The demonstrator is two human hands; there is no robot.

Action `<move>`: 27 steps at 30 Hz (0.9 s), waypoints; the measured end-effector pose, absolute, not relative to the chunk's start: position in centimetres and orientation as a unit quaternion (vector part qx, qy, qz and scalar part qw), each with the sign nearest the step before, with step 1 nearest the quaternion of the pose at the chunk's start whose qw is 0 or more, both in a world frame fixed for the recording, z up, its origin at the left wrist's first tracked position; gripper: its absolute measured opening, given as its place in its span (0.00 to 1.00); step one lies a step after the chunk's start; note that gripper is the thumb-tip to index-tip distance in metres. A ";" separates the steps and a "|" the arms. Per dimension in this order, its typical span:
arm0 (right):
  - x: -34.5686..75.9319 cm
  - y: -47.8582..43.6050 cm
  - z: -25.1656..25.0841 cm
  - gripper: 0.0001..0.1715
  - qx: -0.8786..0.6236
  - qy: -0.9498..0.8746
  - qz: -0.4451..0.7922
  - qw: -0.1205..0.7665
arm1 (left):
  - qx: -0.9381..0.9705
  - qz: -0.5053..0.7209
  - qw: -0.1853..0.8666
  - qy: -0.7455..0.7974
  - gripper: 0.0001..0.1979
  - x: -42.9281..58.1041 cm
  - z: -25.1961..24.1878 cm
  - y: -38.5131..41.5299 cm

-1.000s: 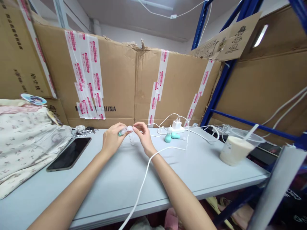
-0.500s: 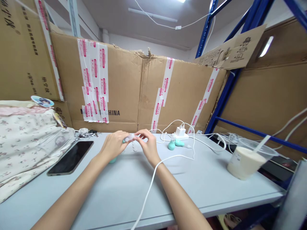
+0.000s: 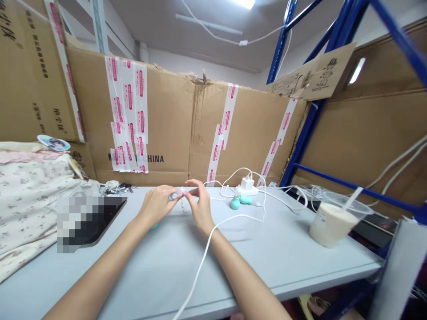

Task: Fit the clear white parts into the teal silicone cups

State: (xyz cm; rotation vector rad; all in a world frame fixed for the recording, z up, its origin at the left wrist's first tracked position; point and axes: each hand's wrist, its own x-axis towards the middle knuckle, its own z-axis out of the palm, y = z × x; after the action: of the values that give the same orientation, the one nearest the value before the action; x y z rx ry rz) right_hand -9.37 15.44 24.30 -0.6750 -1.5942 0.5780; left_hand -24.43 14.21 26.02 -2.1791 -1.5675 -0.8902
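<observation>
My left hand [image 3: 156, 204] is closed around a small piece with a translucent whitish end and a teal part [image 3: 176, 194]; most of it is hidden by the fingers. My right hand [image 3: 199, 205] meets the whitish end with its thumb and a fingertip, while one finger is raised above. Under the hands, a clear, beaded-looking strip [image 3: 183, 205] is seen faintly. A bit of teal [image 3: 155, 226] shows below my left wrist. To the right lie a teal bulb with a clear tip [image 3: 235, 203] and another teal piece [image 3: 246, 200].
A white cable [image 3: 203, 262] crosses over my right wrist. Behind stands a power strip with a white charger [image 3: 247, 183]. A cup of pale drink [image 3: 332, 224] is at the right. A phone [image 3: 100, 224], keys [image 3: 122, 189] and flowered cloth [image 3: 30, 200] lie left. Cardboard [image 3: 167, 120] walls the back.
The view has shifted slightly. A finger of my right hand has lifted away from the piece, widening the gap above the thumb. My left hand keeps its grip.
</observation>
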 end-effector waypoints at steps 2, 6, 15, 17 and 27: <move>-9.7 15.0 24.0 0.13 -0.285 -0.697 0.239 0.613 | -0.762 -0.312 0.154 -0.545 0.17 -24.4 26.0 14.2; -10.0 14.9 23.5 0.11 -0.341 -0.656 0.209 0.640 | -0.766 -0.296 0.148 -0.552 0.16 -24.1 26.0 14.1; -9.9 15.9 24.1 0.03 -0.337 -0.581 0.305 0.675 | -0.763 -0.326 0.197 -0.522 0.10 -23.7 25.4 13.8; -9.9 16.0 24.2 0.03 -0.323 -0.566 0.330 0.682 | -0.760 -0.326 0.205 -0.523 0.10 -23.6 25.4 13.8; -8.7 17.5 24.2 0.14 -0.257 -0.513 0.565 0.593 | -0.787 -0.302 0.271 -0.465 0.06 -23.8 25.5 13.8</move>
State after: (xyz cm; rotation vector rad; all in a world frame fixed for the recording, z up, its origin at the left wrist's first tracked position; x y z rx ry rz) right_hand -8.72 17.50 24.17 -0.5980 -1.1930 1.3144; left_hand -23.82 13.78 25.46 -2.1191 -1.2531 -0.8146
